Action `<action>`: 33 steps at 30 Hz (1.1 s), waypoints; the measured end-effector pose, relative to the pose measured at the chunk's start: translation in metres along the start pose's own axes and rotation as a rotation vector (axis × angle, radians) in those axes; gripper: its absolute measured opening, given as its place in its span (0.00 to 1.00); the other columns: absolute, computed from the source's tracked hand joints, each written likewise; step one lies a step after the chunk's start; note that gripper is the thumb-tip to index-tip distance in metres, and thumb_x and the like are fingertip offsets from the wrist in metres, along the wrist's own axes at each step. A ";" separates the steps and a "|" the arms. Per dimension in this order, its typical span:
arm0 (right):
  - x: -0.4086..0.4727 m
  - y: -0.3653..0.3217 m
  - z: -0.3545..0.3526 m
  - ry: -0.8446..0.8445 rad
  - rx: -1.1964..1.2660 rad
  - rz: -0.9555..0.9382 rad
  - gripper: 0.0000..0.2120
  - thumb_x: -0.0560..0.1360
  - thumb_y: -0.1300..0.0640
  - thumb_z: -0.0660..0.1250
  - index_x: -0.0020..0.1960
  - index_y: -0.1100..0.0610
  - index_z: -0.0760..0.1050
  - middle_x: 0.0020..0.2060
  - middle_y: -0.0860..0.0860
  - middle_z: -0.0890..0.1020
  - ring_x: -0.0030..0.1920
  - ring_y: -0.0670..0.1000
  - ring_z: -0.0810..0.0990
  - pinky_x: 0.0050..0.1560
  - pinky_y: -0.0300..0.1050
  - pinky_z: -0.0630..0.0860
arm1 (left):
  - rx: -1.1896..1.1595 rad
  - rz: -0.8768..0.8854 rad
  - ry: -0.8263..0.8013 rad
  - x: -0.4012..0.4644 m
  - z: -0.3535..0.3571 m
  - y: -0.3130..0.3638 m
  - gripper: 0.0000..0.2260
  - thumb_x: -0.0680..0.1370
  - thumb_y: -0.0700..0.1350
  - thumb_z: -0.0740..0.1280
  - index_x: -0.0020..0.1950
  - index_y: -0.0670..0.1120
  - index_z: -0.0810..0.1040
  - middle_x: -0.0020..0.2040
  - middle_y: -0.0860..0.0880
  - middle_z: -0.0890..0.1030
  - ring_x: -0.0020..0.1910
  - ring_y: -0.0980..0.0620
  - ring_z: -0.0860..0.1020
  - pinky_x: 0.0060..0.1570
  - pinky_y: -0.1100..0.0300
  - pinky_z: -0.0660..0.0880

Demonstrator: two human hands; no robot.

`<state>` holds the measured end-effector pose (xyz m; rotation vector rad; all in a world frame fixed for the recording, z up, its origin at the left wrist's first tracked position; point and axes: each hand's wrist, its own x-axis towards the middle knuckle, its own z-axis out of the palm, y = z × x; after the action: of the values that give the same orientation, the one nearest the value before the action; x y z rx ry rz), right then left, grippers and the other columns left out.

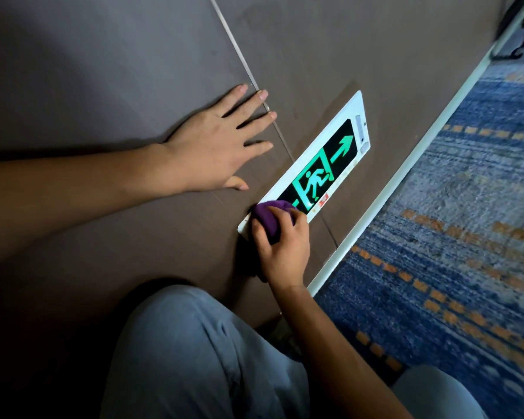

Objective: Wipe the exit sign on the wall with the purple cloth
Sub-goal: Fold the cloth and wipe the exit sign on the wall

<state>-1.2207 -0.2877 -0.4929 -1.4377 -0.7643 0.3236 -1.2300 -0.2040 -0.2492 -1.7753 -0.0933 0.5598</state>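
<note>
Wall (133, 71) of brown panels carries one exit sign (321, 164), low near the carpet (466, 237), its long axis running diagonally, arrow pointing upper right. Left hand (215, 143) lies spread flat. Right hand (282, 243) clutches one purple cloth (268, 216), seemingly bunched, on the sign's lower-left end.

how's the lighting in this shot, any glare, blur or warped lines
Head view: dim overall, with the lit green-and-black exit sign the brightest thing and slightly bloomed at its running figure; deep shadow falls lower left on the brown wall panel; the blue-and-orange patterned carpet smears at the right edge; wide-angle tilt slants the white baseboard; the right hand holding the purple cloth stays sharp.
</note>
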 end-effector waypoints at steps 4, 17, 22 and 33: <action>0.024 -0.018 -0.005 0.067 0.052 0.023 0.20 0.74 0.42 0.70 0.62 0.51 0.80 0.61 0.55 0.78 0.62 0.57 0.79 0.60 0.48 0.77 | -0.069 0.010 0.004 -0.007 -0.003 -0.003 0.37 0.78 0.71 0.50 0.81 0.52 0.63 0.84 0.42 0.56 0.83 0.35 0.50 0.79 0.37 0.48; -0.048 0.027 0.028 0.013 -0.013 0.041 0.19 0.76 0.39 0.69 0.64 0.43 0.74 0.64 0.49 0.71 0.66 0.56 0.75 0.59 0.47 0.76 | -0.064 0.045 0.007 -0.012 -0.002 -0.002 0.36 0.77 0.72 0.53 0.80 0.55 0.64 0.83 0.44 0.58 0.82 0.35 0.51 0.79 0.35 0.48; -0.046 0.031 0.016 -0.058 0.032 0.113 0.19 0.75 0.39 0.69 0.63 0.44 0.75 0.64 0.51 0.74 0.64 0.56 0.77 0.59 0.53 0.80 | -0.099 0.032 -0.015 -0.013 -0.003 0.002 0.35 0.77 0.72 0.55 0.80 0.55 0.64 0.84 0.44 0.56 0.83 0.36 0.49 0.79 0.35 0.47; -0.014 -0.025 0.022 0.090 0.086 -0.032 0.23 0.81 0.37 0.63 0.69 0.48 0.79 0.67 0.59 0.76 0.65 0.59 0.75 0.69 0.54 0.71 | -0.150 0.055 0.009 -0.009 -0.002 0.001 0.32 0.78 0.69 0.60 0.78 0.56 0.70 0.83 0.44 0.60 0.82 0.36 0.51 0.79 0.36 0.49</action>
<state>-1.2506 -0.2834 -0.4737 -1.3486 -0.6916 0.2620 -1.2380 -0.2091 -0.2473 -1.9313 -0.0824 0.5969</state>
